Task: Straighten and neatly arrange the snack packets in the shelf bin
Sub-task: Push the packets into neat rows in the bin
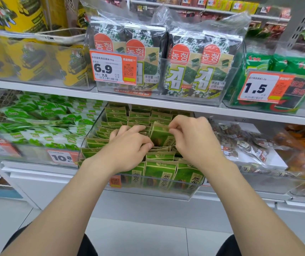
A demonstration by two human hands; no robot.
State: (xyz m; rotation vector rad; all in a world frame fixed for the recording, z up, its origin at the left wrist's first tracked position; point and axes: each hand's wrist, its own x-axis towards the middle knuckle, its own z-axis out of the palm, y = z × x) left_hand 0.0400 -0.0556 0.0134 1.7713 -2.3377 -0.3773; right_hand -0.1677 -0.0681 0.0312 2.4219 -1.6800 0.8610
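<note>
Right grip [194, 139] clamped on top of a tilted packet [161, 135] in the bin [148, 194]; left grip [129, 143] just left of it, curled, hold unclear

Bright even light, blurred, warped edges

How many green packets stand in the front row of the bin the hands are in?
3: left packet beside the left forearm, middle packet, right packet. The forearm may hide more.
</note>
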